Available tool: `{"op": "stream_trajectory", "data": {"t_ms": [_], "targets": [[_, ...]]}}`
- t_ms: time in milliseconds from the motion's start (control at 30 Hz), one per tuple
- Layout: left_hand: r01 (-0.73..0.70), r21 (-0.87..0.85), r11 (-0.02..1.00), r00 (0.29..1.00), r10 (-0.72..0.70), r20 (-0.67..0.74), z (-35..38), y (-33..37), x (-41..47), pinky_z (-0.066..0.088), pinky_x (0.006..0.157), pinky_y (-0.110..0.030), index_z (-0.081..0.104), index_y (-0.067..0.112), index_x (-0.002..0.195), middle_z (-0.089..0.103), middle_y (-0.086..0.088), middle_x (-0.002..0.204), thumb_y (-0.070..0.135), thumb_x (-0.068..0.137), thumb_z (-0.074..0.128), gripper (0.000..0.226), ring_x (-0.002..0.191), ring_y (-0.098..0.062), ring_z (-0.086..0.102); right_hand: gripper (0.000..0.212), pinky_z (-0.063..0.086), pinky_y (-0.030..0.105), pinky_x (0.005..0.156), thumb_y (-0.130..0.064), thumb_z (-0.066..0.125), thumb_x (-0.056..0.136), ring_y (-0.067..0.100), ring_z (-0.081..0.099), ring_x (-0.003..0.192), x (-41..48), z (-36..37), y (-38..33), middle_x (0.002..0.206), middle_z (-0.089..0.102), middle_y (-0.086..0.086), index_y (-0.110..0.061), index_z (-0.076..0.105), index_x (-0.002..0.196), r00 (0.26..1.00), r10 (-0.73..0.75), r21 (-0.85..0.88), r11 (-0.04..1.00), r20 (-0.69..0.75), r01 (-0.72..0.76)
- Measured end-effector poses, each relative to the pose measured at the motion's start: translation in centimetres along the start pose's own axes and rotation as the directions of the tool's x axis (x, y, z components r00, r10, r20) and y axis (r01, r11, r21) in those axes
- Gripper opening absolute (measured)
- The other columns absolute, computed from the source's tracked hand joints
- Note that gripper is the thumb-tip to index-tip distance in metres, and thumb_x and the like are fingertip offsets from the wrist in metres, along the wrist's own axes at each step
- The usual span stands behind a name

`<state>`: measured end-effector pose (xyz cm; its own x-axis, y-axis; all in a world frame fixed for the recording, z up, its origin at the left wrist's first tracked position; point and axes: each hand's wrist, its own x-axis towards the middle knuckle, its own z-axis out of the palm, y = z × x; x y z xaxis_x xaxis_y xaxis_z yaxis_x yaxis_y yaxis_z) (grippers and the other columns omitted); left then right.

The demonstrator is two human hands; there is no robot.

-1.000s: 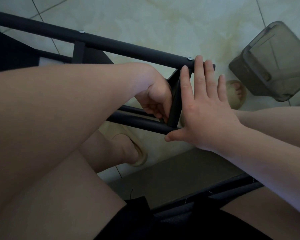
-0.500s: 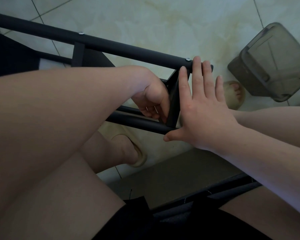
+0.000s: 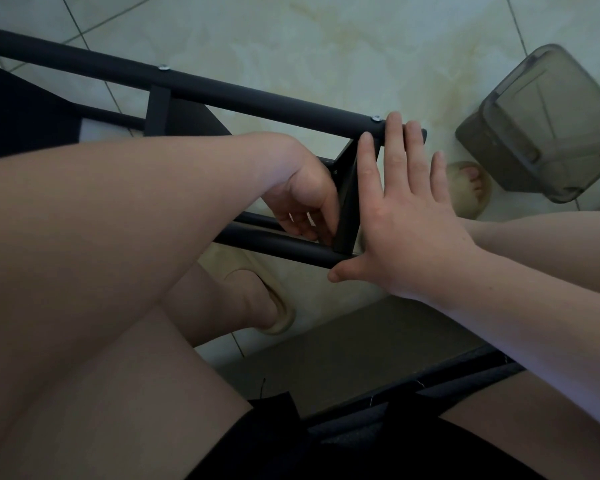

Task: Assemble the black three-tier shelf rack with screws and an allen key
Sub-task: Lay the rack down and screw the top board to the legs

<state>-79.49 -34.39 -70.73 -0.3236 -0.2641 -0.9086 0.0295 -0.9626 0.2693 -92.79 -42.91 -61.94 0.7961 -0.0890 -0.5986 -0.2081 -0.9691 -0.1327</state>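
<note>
Right hand (image 3: 406,223) presses straight, spread fingers (image 3: 394,143) flat against the end crosspiece (image 3: 349,202) of the matte black tubular rack (image 3: 257,98), which lies over a tiled floor (image 3: 326,46). Left hand (image 3: 302,199) curls behind the crosspiece; what it holds cannot be told.

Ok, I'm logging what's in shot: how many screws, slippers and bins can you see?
Screws: 2
Slippers: 2
Bin: 1
Total: 5
</note>
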Motion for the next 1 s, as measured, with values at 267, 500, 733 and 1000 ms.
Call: {"op": "stream_trajectory", "data": {"t_ms": [267, 500, 733, 1000], "targets": [[-0.032, 0.001, 0.999, 0.999, 0.032, 0.016, 0.17, 0.2, -0.03, 0.044, 0.072, -0.024, 0.065, 0.009, 0.111, 0.067, 0.002, 0.08, 0.008, 0.09, 0.062, 0.021, 0.074, -0.012, 0.057, 0.158, -0.007, 0.061, 0.122, -0.079, 0.077, 0.059, 0.043, -0.029, 0.149, 0.02, -0.04, 0.03, 0.159, -0.035, 0.024, -0.005, -0.026, 0.154, 1.0, 0.0, 0.007, 1.0, 0.003, 0.0], [-0.027, -0.014, 1.0, 1.0, 0.027, 0.001, -0.05, 0.14, 0.05, 0.049, 0.07, -0.025, 0.068, 0.011, 0.108, 0.067, 0.002, 0.078, 0.008, 0.089, 0.063, 0.02, 0.07, -0.012, 0.057, 0.158, -0.006, 0.061, 0.123, -0.078, 0.078, 0.059, 0.044, -0.03, 0.148, 0.04, -0.08, -0.03, 0.159, -0.035, 0.025, -0.005, -0.025, 0.155, 1.0, -0.002, 0.017, 1.0, 0.009, 0.002], [-0.019, -0.008, 1.0, 0.999, 0.019, 0.026, -0.11, -0.17, 0.07, 0.047, 0.063, -0.021, 0.07, 0.014, 0.088, 0.068, 0.005, 0.07, 0.011, 0.087, 0.066, 0.005, 0.06, -0.008, 0.054, 0.158, -0.007, 0.061, 0.123, -0.077, 0.079, 0.06, 0.044, -0.03, 0.148, 0.02, -0.24, -0.11, 0.158, -0.035, 0.025, -0.005, -0.025, 0.155, 1.0, -0.001, 0.02, 1.0, 0.012, 0.001], [-0.038, -0.029, 0.999, 0.998, 0.039, 0.043, 0.03, -0.05, -0.02, 0.045, 0.068, -0.021, 0.068, 0.012, 0.091, 0.066, 0.003, 0.07, 0.003, 0.091, 0.059, 0.012, 0.065, -0.009, 0.055, 0.157, -0.006, 0.06, 0.123, -0.076, 0.079, 0.061, 0.044, -0.031, 0.148, -0.12, -0.25, -0.14, 0.158, -0.036, 0.025, -0.005, -0.025, 0.155, 1.0, -0.002, 0.028, 1.0, 0.018, 0.002]]}}
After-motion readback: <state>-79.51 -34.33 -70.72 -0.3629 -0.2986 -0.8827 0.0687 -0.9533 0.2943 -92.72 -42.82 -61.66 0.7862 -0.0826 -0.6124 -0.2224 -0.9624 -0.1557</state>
